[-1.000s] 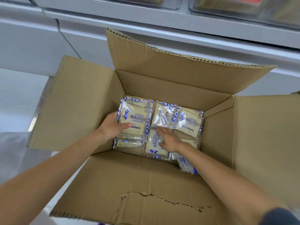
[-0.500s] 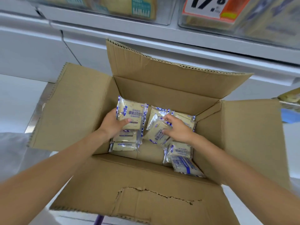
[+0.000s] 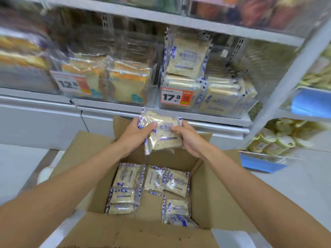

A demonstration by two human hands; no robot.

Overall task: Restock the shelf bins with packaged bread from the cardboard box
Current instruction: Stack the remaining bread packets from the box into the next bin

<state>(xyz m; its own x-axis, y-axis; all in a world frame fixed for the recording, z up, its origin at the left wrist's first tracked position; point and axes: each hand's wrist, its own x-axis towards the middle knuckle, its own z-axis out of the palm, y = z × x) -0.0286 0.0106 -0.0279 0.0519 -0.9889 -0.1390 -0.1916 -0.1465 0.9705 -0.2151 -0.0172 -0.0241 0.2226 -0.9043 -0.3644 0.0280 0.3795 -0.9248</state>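
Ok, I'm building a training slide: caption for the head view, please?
Left hand and right hand hold packaged bread above the box, below the 17.8 bin.

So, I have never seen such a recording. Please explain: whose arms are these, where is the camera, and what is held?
No machine here: these are a person's two bare arms, filmed by a camera worn on the head, looking forward and down. The left hand and the right hand together hold a bread packet above an open cardboard box; I cannot tell whether it is one packet or several. On the box floor lie more packets. Ahead stands a shelf bin with similar packets and a price tag reading 17.8.
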